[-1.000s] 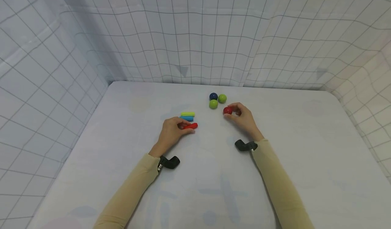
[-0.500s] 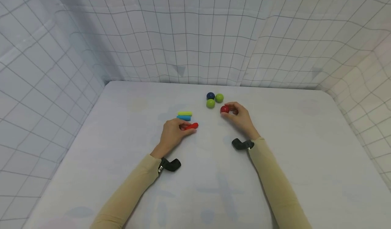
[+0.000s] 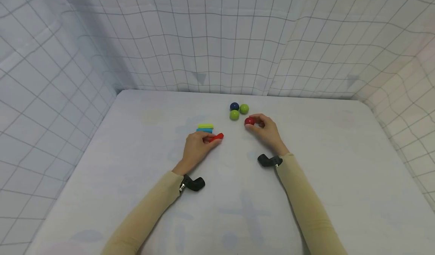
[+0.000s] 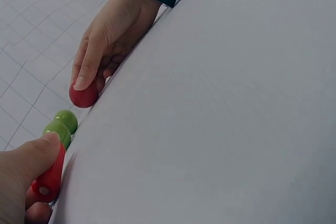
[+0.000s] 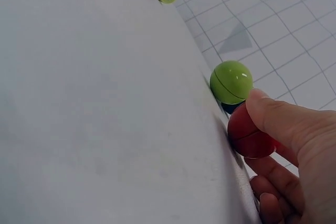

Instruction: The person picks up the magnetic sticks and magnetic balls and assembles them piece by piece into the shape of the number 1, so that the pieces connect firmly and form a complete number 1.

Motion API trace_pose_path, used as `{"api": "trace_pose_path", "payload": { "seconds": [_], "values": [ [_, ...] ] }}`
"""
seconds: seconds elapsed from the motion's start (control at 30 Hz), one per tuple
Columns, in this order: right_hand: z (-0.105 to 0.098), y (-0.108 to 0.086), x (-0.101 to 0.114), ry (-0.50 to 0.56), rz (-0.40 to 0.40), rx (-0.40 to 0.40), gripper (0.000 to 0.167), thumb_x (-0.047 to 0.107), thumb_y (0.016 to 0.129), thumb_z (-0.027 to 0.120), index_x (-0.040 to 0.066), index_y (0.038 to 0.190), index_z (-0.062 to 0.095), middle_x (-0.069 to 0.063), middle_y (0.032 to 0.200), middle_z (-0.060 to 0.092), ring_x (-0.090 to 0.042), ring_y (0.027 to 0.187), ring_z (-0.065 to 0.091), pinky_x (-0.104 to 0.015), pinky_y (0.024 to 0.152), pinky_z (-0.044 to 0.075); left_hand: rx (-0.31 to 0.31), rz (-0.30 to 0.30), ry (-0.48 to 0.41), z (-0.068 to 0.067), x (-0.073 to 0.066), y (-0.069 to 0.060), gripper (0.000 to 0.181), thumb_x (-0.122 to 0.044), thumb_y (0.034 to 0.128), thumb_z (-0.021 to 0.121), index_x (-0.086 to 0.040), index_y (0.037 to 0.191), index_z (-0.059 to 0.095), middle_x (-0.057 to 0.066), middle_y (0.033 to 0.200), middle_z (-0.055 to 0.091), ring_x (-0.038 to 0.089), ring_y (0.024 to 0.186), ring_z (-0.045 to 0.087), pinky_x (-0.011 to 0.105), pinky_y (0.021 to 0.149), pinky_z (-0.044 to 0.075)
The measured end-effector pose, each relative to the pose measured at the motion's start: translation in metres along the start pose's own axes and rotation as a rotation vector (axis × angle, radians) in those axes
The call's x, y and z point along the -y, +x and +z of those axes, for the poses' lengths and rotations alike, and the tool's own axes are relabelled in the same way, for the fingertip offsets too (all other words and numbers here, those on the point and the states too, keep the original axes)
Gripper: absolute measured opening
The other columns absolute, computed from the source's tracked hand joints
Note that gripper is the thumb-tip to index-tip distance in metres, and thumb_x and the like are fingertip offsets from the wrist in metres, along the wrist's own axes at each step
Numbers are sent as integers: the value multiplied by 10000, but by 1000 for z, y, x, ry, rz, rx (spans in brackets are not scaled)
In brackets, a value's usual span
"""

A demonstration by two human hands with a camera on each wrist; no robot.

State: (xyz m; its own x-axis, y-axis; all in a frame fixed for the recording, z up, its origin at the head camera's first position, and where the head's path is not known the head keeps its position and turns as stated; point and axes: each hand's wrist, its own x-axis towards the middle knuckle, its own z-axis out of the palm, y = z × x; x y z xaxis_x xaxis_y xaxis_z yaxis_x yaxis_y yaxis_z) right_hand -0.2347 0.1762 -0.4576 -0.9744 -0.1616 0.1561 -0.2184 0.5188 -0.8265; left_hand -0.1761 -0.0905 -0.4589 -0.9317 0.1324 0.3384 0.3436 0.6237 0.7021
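My left hand (image 3: 197,147) pinches a short red stick-like piece (image 3: 219,136) between thumb and fingers. A pale spot marks the near end of this red piece (image 4: 45,188) in the left wrist view. Just beyond that hand, a blue stick (image 3: 204,130) and a yellow-green stick (image 3: 205,126) lie side by side. To the right, my right hand (image 3: 268,132) grips a glossy red ball (image 3: 249,121), low over the table; the right wrist view shows the thumb on top of the ball (image 5: 247,135). Fingers partly cover both held things.
Behind the red ball, two green balls (image 3: 234,115) and a dark blue ball (image 3: 234,106) sit clustered on the white table (image 3: 306,126). A white curtain with a dark grid (image 3: 238,39) hangs along the back and sides. Each wrist carries a black camera mount (image 3: 195,184).
My left hand has shifted a little right and away from me with the red piece, which has tilted slightly. The right hand still holds the red ball, almost in place. The head view has shifted slightly.
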Motion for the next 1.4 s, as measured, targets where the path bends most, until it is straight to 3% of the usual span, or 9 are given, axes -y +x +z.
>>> {"api": "trace_pose_path", "payload": {
  "seconds": [0.37, 0.53, 0.8, 1.4],
  "values": [
    [0, 0, 0, 11, -8, 4, 410, 277, 857, 728, 51, 1187, 637, -83, 1171, 602, -202, 1094, 519, -348, 964, 392, 34, 39, -27, 15, -11, 8, 249, -273, 814, 771, -54, 929, 747, -16, 706, 579, 114, 627, 479, 257, 554, 390],
    [-1, 1, -1, 5, -19, 10, 397, 272, 857, 727, 61, 1182, 640, -78, 1139, 614, -198, 1059, 523, -360, 939, 396, 32, 75, -35, 22, -14, 12, 241, -250, 824, 764, -41, 940, 744, -12, 698, 551, 118, 632, 470, 251, 545, 386],
    [2, 0, -3, 11, -14, 9, 389, 268, 847, 739, 62, 1163, 645, -72, 1061, 627, -199, 1005, 521, -362, 906, 397, 66, 76, -26, 30, -20, 17, 270, -228, 845, 743, -11, 1004, 726, 7, 686, 497, 136, 614, 439, 252, 551, 356],
    [1, -1, 1, 20, -45, 30, 389, 259, 864, 721, 55, 1189, 658, -80, 1114, 645, -215, 1083, 498, -395, 956, 362, 60, 108, 12, 48, -27, 31, 285, -241, 850, 737, 7, 991, 730, 50, 748, 591, 147, 638, 464, 241, 564, 365]
  ]
}}
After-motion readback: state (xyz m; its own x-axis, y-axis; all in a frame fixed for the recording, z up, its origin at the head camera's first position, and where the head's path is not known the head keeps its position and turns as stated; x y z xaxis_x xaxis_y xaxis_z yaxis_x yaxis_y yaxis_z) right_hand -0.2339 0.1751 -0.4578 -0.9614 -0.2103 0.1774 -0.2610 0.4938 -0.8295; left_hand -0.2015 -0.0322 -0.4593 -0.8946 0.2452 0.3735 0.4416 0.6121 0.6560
